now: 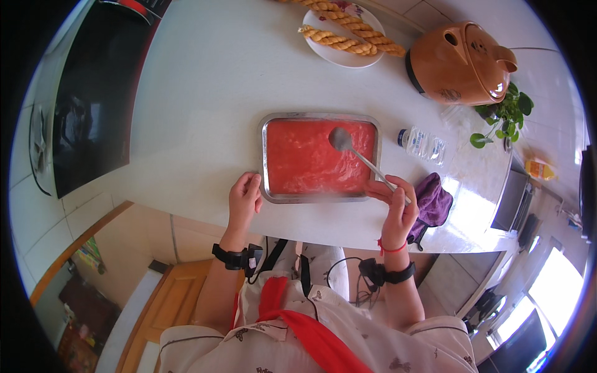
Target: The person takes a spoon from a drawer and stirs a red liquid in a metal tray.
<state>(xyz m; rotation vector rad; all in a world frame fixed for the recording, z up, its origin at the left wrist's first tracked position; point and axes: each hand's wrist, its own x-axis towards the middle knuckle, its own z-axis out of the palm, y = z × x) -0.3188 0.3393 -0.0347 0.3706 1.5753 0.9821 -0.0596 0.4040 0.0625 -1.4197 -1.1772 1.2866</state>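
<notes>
A rectangular metal tray (264,158) holding red liquid (312,158) lies on the white countertop before me. My right hand (396,203) grips the handle of a metal spoon (341,139) at the tray's near right corner. The spoon's bowl is over the right part of the red liquid; whether it touches the surface I cannot tell. At the tray's near left corner is my left hand (245,196), its fingers curled and the thumb side by the rim. Whether those fingers pinch the rim is unclear.
Right of the tray lie a clear plastic bottle (425,146) and a purple cloth (431,200). Twisted dough sticks rest on a white plate (326,55) at the back, beside an orange-brown kettle (459,65) and a green plant (508,114). A dark-fronted appliance (95,102) stands left.
</notes>
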